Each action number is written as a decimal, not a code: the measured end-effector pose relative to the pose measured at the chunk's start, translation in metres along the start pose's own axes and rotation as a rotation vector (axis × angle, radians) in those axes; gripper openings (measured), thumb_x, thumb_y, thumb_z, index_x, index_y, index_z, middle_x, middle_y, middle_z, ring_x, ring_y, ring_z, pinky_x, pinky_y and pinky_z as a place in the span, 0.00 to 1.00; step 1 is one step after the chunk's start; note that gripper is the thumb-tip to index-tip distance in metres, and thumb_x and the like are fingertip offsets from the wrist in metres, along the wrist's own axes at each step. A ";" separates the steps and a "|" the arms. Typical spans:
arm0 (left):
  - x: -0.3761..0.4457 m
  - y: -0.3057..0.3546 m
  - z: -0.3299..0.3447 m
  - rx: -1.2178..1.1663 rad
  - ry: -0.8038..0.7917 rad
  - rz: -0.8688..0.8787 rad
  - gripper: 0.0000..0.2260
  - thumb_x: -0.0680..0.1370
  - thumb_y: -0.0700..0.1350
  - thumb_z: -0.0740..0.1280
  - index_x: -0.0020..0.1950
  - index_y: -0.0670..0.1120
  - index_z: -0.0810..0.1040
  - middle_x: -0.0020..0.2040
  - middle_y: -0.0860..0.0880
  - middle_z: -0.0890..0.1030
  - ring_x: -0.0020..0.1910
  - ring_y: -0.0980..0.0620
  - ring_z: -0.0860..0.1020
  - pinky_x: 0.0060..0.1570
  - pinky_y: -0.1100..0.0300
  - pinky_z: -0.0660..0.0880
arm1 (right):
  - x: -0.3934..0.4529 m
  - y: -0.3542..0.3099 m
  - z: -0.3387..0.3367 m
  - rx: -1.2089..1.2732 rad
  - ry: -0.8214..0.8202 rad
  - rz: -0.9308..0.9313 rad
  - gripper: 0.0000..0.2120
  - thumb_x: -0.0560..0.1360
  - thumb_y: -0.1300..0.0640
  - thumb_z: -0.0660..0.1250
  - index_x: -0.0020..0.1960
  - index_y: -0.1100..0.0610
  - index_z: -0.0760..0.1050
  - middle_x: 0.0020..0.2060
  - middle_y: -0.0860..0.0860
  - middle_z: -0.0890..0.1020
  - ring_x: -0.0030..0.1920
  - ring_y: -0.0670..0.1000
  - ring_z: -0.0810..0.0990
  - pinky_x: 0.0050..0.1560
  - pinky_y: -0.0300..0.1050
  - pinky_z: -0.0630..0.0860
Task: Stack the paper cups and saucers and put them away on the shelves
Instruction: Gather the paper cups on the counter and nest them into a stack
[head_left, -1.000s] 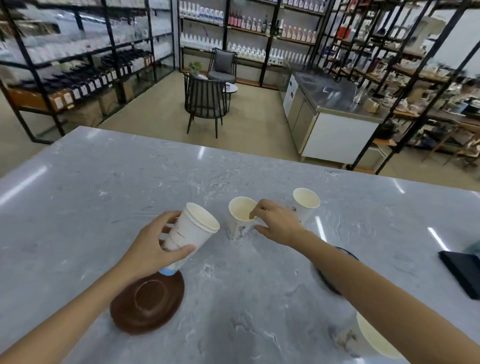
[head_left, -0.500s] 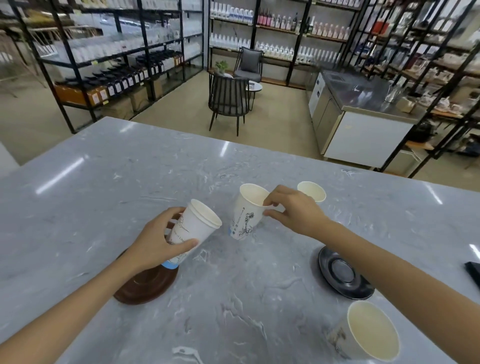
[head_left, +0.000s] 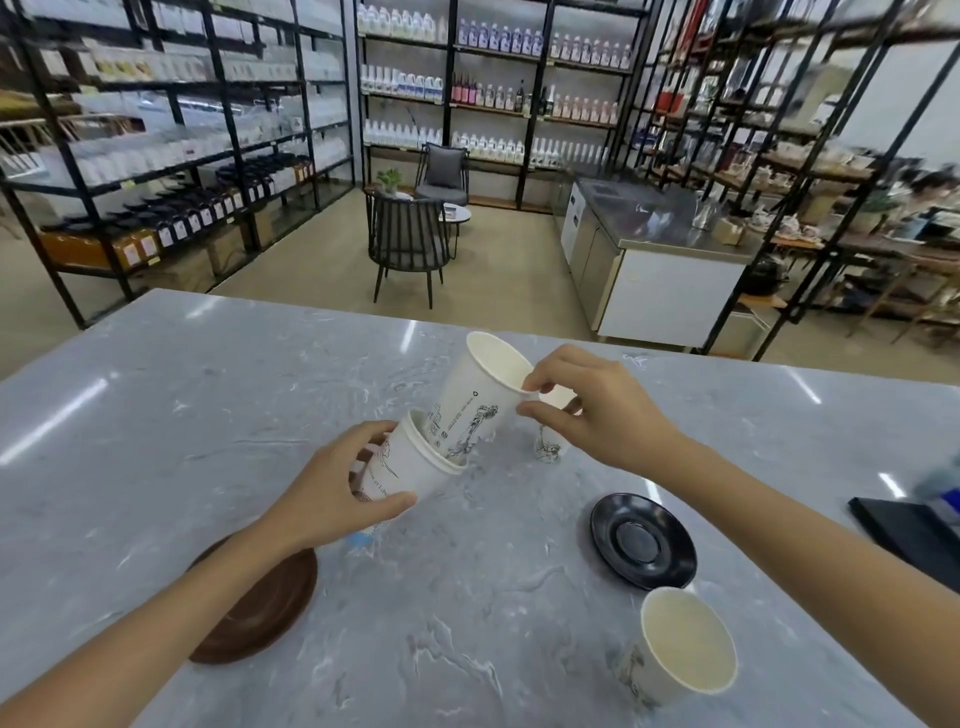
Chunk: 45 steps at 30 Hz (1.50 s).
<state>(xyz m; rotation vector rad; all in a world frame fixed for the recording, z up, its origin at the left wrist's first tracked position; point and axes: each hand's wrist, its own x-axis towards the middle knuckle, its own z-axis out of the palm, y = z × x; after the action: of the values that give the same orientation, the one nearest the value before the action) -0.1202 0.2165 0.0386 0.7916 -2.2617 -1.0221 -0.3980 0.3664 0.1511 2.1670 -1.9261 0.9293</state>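
Left hand (head_left: 332, 493) wraps a tilted paper cup (head_left: 410, 467) above the marble table (head_left: 156, 415), thumb under, fingers over the far side, mouth angled up and to the right. Right hand (head_left: 592, 405) pinches the rim of a second cup (head_left: 480, 395) between thumb and forefinger, and its base is just inside the first cup's mouth, only partly in. The two axes look a little off from each other, so the job here is lining them up: tip the upper cup to match the lower one's slant, then slide it straight down rather than forcing it, since thin paper walls would likely crease if jammed crooked. A light pinch on the rim should do; squeezing harder risks ovalling the mouth. The left hand wants to hold steady and not crush its cup either. A third cup (head_left: 550, 441) stands on the table just behind the right hand, mostly hidden, and a fourth (head_left: 680, 649) sits near the bottom right. The black saucer (head_left: 644, 540) lies to the right, the brown saucer (head_left: 260, 608) under the left forearm. Shelves (head_left: 156, 156) wait beyond the table; nothing is stowed yet.
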 end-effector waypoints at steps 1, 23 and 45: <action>0.001 0.005 0.001 -0.010 -0.001 0.015 0.31 0.65 0.58 0.81 0.63 0.71 0.71 0.56 0.70 0.77 0.56 0.67 0.76 0.42 0.69 0.79 | -0.003 -0.001 0.000 -0.001 -0.004 -0.007 0.10 0.76 0.52 0.75 0.53 0.55 0.82 0.49 0.47 0.80 0.44 0.53 0.83 0.41 0.56 0.82; 0.027 0.054 0.024 -0.108 -0.023 0.086 0.32 0.66 0.61 0.78 0.65 0.70 0.68 0.62 0.66 0.77 0.59 0.68 0.75 0.43 0.70 0.79 | -0.044 0.012 0.029 0.130 0.049 0.027 0.12 0.78 0.54 0.72 0.61 0.54 0.81 0.56 0.48 0.85 0.52 0.47 0.84 0.44 0.41 0.84; 0.038 0.001 0.032 -0.100 0.026 -0.105 0.37 0.62 0.66 0.77 0.69 0.62 0.70 0.60 0.64 0.78 0.55 0.58 0.80 0.39 0.67 0.79 | -0.017 0.177 0.066 -0.384 -0.470 0.468 0.23 0.78 0.49 0.70 0.72 0.50 0.70 0.71 0.52 0.70 0.65 0.58 0.76 0.60 0.56 0.78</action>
<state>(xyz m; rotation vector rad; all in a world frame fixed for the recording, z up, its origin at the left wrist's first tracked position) -0.1676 0.2063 0.0296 0.8837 -2.1484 -1.1570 -0.5380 0.3163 0.0336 1.8521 -2.6271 0.0399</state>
